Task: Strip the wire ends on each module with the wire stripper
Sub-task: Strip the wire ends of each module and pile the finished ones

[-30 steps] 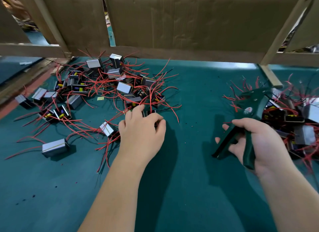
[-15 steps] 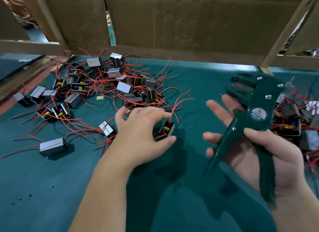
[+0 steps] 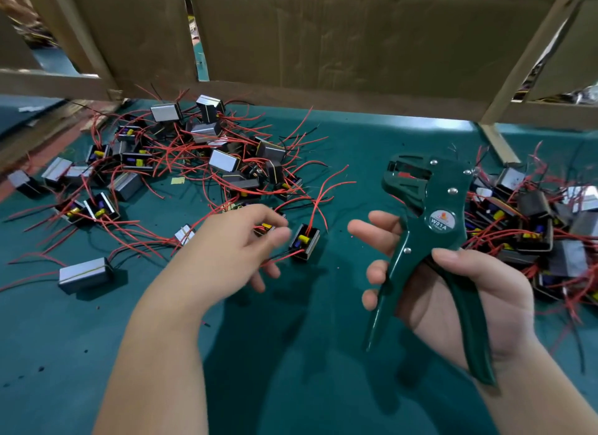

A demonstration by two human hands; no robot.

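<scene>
View from above a person's two bare hands over a desk (image 3: 291, 376) covered in a dark green mat. The right hand (image 3: 472, 292) grasps a dark green wire stripper (image 3: 432, 221), held upright above the desk: the thumb curls over the front of one handle and the fingers wrap behind the other, with the handles spread apart. The tool's head is at the top, facing left, and a round label on its body reads "W01A". The left hand (image 3: 229, 253) reaches forward, low over the desk, its fingers curled and blurred; whether they grip anything cannot be told. Just beside those fingertips, to the right, a small black module (image 3: 305, 247) sits on the desk, open side up with a yellow part inside and red wires rising from it. Beyond the left hand lies a loose pile of modules (image 3: 207, 149), a tangle of black boxes and red wires. A second pile (image 3: 537, 227) lies at the right edge, behind the tool. Brown cardboard sheets (image 3: 339, 36) in a pale wooden frame (image 3: 496, 140) stand along the far edge.
</scene>
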